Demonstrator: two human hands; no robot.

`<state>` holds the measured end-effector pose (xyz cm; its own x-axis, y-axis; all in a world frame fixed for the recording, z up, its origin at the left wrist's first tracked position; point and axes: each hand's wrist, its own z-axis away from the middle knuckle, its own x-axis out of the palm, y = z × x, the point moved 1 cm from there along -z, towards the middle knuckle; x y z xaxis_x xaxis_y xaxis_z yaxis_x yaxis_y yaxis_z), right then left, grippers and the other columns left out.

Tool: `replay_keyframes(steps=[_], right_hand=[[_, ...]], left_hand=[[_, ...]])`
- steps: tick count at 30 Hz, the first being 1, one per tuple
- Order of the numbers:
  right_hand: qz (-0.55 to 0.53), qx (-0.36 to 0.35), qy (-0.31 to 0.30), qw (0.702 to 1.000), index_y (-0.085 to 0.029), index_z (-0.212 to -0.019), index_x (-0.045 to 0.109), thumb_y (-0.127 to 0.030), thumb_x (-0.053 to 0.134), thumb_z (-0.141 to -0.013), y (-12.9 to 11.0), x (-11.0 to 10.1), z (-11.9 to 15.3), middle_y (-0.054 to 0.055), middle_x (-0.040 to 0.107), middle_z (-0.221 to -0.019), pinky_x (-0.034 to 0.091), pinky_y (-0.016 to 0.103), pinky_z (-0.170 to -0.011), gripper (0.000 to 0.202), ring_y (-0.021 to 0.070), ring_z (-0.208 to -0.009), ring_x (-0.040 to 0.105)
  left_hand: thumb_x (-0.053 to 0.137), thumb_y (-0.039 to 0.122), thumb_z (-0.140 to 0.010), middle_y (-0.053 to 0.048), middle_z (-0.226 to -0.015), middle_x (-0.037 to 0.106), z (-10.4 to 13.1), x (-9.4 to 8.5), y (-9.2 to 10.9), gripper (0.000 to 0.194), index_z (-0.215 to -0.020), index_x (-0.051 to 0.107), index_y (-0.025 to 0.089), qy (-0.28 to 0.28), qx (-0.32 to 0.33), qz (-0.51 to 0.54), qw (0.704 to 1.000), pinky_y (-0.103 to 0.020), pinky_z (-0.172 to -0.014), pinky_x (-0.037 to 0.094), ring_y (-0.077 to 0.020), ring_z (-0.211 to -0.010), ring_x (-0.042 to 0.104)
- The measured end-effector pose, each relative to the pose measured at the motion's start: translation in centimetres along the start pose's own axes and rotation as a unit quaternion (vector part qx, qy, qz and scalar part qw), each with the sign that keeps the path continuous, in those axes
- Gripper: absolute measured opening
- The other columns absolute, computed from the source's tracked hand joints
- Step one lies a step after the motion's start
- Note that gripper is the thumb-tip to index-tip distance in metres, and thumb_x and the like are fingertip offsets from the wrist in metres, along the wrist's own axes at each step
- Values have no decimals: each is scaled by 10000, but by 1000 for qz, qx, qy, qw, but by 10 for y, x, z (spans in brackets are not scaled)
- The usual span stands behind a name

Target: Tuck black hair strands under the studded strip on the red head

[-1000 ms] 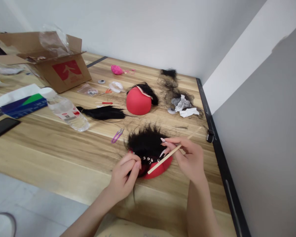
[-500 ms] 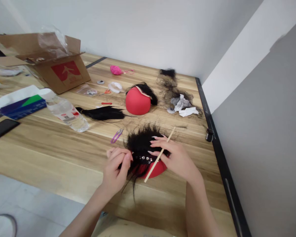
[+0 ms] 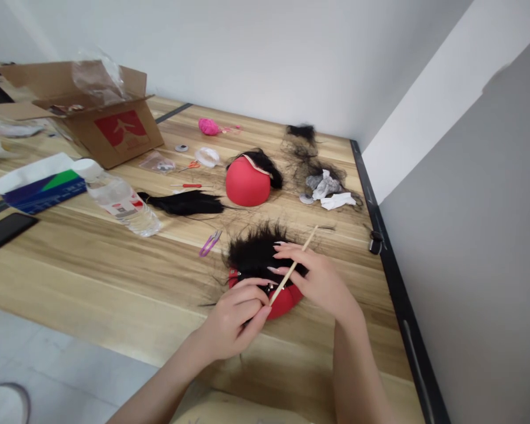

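My right hand (image 3: 320,280) holds a thin wooden stick (image 3: 294,264) slantwise between its fingers, its fingertips resting over the black hair. My left hand (image 3: 238,321) is closed, with thumb and fingertips pinched around the stick's lower end; whether hair is also caught in them I cannot tell. Under both hands lies a red dome-shaped form (image 3: 287,303) with black hair (image 3: 260,250) spread across it, pointing away from me. Small shiny clips or pins show along the hair's near edge, partly hidden by my left hand. Purple thread snips (image 3: 210,243) lie just beyond, to the left.
A second red dome (image 3: 247,184) with black hair stands behind. Around it are a black hair bundle (image 3: 185,202), a water bottle (image 3: 121,200), a cardboard box (image 3: 115,135), pink yarn (image 3: 209,126), orange scissors (image 3: 193,165), crumpled tissue (image 3: 324,185) and loose hair. The wall borders the right.
My left hand has moved right, from the left side of the dome to the stick's lower end. The loose strands hanging at the near side are now mostly covered. My right hand has barely shifted.
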<state>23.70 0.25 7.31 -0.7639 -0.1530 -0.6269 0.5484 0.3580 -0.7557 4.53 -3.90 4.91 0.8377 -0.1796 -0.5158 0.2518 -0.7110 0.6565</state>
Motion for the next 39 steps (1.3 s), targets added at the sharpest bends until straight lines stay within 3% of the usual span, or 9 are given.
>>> replay_keyframes(steps=[4,7,10,13,17,20,25,30,39], right_hand=[[-25,24,135,990,-226,-933,713,-216,598,-860,2,-10,2,50,725,-1054,494,389,-941,136,220,-1009,668],[-80,40,271,959,-212,-909,702,-307,589,-880,1,-16,3,63,737,-964,532,384,-840,149,224,-886,697],[-188,49,324,926,-195,-887,662,-421,487,-931,1,-19,4,70,742,-849,565,373,-686,289,208,-681,707],[-290,41,283,914,-201,-943,637,-500,369,-960,0,-18,4,61,740,-789,565,358,-617,401,193,-594,695],[-346,22,186,920,-224,-1046,659,-561,316,-951,-3,-9,4,64,726,-860,566,339,-636,490,183,-668,692],[-303,37,142,941,-223,-1012,696,-516,377,-951,-10,-2,2,61,706,-884,560,309,-645,437,171,-707,680],[-148,34,117,981,-182,-675,652,-340,579,-894,-24,4,-3,15,648,-682,477,236,-640,279,131,-665,614],[-153,65,78,983,-169,-567,550,-363,582,-887,-27,9,-4,-18,564,-545,397,197,-519,376,89,-521,510],[-135,73,50,987,-164,-576,550,-391,567,-890,-23,16,-6,-18,548,-544,379,204,-509,388,88,-508,482]], left_hand=[[464,62,-877,-46,-747,611,-1,1,1,206,-722,562,155,-2,-7,4,1000,-356,-926,533,-175,-908,625],[465,77,-881,-39,-733,601,-2,3,0,222,-692,552,153,-16,-6,20,1000,-356,-949,530,-160,-874,624],[461,86,-885,-28,-706,586,-2,7,0,247,-658,534,151,-35,-2,33,999,-353,-965,527,-137,-811,618],[459,90,-884,-26,-697,585,-3,10,0,256,-644,524,152,-46,7,33,998,-367,-980,523,-125,-758,608],[473,79,-873,-31,-695,596,-3,12,-1,242,-647,527,148,-45,19,25,998,-366,-981,522,-131,-777,612],[468,88,-878,-24,-686,597,-3,13,-2,252,-642,529,150,-52,18,17,998,-364,-981,519,-125,-754,607],[465,112,-886,-23,-691,595,-2,14,-2,257,-643,538,152,-59,12,-4,998,-359,-981,514,-134,-786,610],[460,118,-893,-10,-686,594,-1,15,-3,272,-633,534,152,-69,10,-17,997,-353,-992,504,-106,-693,580],[454,129,-898,-7,-676,588,1,16,-5,288,-622,533,153,-77,9,-29,997,-352,-990,501,-104,-677,564]])
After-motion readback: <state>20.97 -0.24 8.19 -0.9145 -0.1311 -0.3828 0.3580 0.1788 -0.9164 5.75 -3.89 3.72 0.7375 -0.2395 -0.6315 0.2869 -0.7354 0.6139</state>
